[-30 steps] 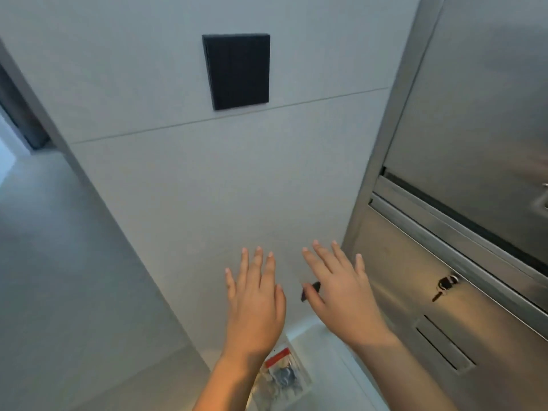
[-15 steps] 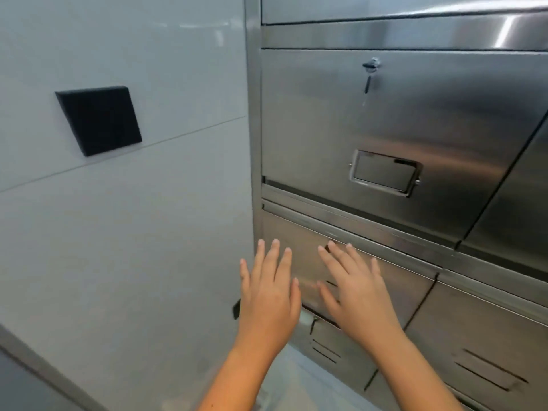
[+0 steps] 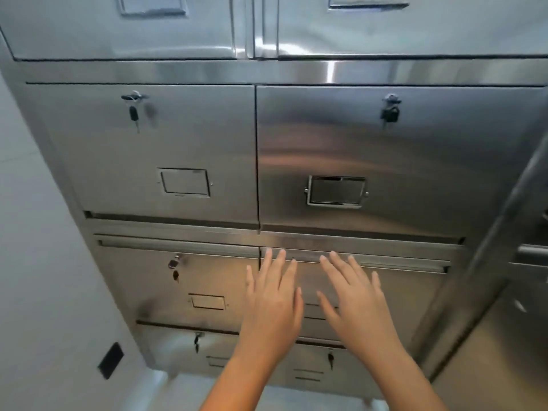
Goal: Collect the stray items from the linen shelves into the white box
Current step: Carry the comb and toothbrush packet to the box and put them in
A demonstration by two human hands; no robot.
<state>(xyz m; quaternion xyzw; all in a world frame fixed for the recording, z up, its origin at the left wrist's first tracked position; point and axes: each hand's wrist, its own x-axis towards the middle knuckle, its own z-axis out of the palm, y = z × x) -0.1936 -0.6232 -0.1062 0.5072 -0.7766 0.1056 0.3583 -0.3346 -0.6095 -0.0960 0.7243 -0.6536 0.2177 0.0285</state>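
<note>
I face a stainless steel cabinet (image 3: 385, 137) with shut doors and drawers. My left hand (image 3: 271, 307) and my right hand (image 3: 354, 304) are both held out flat, palms down, fingers spread, holding nothing. They hover side by side in front of the lower middle drawers, just below a long horizontal handle rail (image 3: 370, 259). No linen shelves, stray items or white box show in this view; the cabinet's inside is hidden behind the shut fronts.
Keys hang in the locks of the upper left door (image 3: 134, 109), upper right door (image 3: 390, 112) and lower drawers (image 3: 175, 266). A white wall (image 3: 35, 262) with a small black plate (image 3: 110, 360) is on the left. Another steel unit (image 3: 527, 277) stands at the right.
The view has swung right from the white wall with the black panel onto the front of the steel cabinet. Both hands stay open and side by side, now before the lower drawers.
</note>
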